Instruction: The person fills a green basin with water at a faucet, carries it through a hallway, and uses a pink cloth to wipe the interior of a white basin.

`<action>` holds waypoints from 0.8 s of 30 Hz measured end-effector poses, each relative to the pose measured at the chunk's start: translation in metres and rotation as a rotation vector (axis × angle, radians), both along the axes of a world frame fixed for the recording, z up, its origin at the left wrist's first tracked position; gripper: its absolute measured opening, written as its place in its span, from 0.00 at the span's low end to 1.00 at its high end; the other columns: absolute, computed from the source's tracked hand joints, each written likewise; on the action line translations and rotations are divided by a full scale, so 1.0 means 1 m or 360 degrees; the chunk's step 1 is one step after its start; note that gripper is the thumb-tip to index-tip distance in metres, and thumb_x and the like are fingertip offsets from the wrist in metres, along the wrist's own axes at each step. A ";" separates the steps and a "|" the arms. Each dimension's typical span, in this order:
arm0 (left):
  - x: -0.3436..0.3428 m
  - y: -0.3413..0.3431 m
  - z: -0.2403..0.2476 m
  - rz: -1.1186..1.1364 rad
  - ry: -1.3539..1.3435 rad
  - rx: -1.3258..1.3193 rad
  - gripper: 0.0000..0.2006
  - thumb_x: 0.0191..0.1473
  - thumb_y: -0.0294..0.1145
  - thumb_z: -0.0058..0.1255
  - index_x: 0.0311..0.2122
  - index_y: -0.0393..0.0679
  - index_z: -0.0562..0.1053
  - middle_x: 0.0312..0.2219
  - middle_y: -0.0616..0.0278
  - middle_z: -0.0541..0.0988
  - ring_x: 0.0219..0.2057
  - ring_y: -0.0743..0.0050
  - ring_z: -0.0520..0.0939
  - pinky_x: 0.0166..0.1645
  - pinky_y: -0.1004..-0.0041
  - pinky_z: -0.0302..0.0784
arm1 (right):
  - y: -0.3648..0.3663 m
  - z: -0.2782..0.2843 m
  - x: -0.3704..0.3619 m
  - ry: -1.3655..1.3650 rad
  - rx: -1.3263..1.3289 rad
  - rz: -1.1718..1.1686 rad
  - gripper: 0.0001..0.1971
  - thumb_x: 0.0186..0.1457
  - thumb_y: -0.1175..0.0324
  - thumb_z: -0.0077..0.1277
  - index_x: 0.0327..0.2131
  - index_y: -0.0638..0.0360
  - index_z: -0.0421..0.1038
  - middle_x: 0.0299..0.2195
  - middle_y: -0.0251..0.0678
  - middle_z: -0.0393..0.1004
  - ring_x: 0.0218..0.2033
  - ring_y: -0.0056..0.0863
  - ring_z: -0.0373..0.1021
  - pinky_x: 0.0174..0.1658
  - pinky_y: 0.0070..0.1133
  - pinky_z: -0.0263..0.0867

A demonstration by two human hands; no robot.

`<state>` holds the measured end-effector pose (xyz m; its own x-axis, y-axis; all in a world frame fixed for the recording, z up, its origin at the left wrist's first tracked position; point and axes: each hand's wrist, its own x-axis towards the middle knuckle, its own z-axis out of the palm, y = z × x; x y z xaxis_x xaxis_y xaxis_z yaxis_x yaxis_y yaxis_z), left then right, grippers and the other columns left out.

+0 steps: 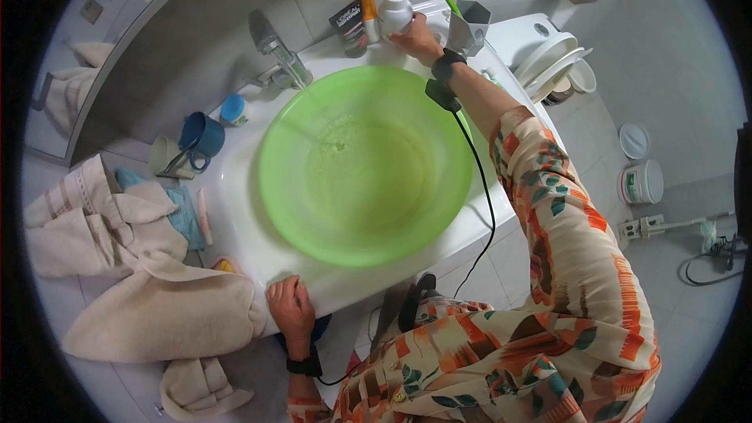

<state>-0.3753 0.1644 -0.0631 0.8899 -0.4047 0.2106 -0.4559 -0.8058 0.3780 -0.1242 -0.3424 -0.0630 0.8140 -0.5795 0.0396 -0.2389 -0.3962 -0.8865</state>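
A wide green plastic basin sits on the white sink, with shallow water in it. Water seems to run from the chrome faucet, and bubbles show where it lands. At the back of the sink my right hand has its fingers around the lower part of a white pump bottle. Part of the bottle's base is hidden by the fingers. My left hand lies on the sink's front edge, fingers stretched, holding nothing. A beige towel hangs close beside it.
Left of the pump bottle stand a dark tube and an orange-capped bottle; right of it, a grey faceted cup. A blue mug and blue-lidded jar sit at left. Stacked white basins are at right. A black cable hangs from my right wrist.
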 end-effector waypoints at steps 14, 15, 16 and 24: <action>-0.001 0.002 0.000 0.0026 0.0023 0.0007 0.08 0.53 0.29 0.45 0.34 0.36 0.73 0.30 0.50 0.76 0.34 0.49 0.73 0.45 0.59 0.64 | 0.003 -0.006 0.003 -0.0037 0.0125 -0.0009 0.38 0.44 0.64 0.60 0.53 0.73 0.50 0.46 0.60 0.68 0.48 0.51 0.68 0.51 0.33 0.65; -0.001 0.005 0.000 0.0039 0.0032 0.0011 0.08 0.53 0.29 0.45 0.34 0.36 0.73 0.30 0.50 0.76 0.34 0.49 0.73 0.45 0.59 0.64 | 0.010 -0.002 0.001 -0.0047 0.0131 0.0004 0.38 0.44 0.64 0.60 0.53 0.73 0.50 0.46 0.60 0.68 0.48 0.51 0.68 0.51 0.33 0.65; -0.002 0.008 0.000 0.0055 0.0043 0.0017 0.08 0.53 0.29 0.45 0.34 0.36 0.73 0.30 0.50 0.76 0.34 0.49 0.73 0.45 0.59 0.64 | 0.018 0.001 -0.001 -0.0019 0.0180 0.0035 0.38 0.44 0.64 0.60 0.53 0.73 0.50 0.45 0.60 0.69 0.48 0.50 0.68 0.51 0.33 0.65; 0.000 0.001 0.000 -0.0003 -0.0001 -0.0028 0.09 0.53 0.29 0.45 0.34 0.35 0.73 0.29 0.50 0.76 0.34 0.49 0.73 0.45 0.60 0.65 | 0.002 0.001 -0.001 -0.0007 -0.0140 -0.0005 0.33 0.48 0.67 0.57 0.53 0.72 0.52 0.33 0.45 0.74 0.28 0.31 0.74 0.34 0.25 0.70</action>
<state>-0.3757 0.1651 -0.0629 0.8888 -0.4028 0.2185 -0.4579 -0.7980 0.3917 -0.1256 -0.3407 -0.0617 0.8118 -0.5763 0.0939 -0.2367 -0.4717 -0.8494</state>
